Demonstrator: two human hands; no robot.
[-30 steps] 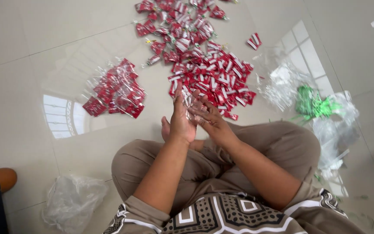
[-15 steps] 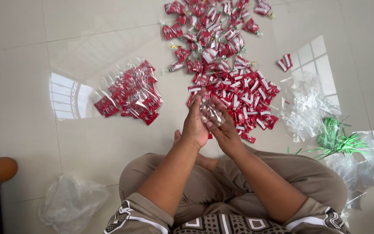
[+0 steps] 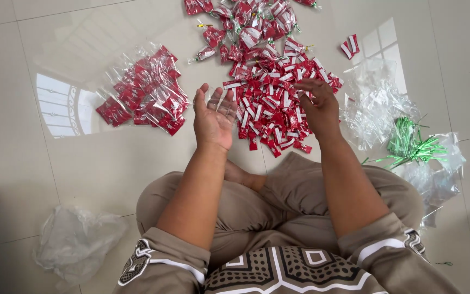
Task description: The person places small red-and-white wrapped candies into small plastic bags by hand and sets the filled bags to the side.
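Right hand (image 3: 317,106) fingers spread, hovered over loose red-and-white candy pile (image 3: 276,103) — nearer; left hand (image 3: 213,117) palm-up, fingers apart, beside it.

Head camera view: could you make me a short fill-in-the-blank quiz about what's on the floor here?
1. The right hand reaches down into the pile of red and ___ candies.
2. The left hand is raised with its palm ___.
3. The twist ties right of the person are ___.

Missing words: white; open; green
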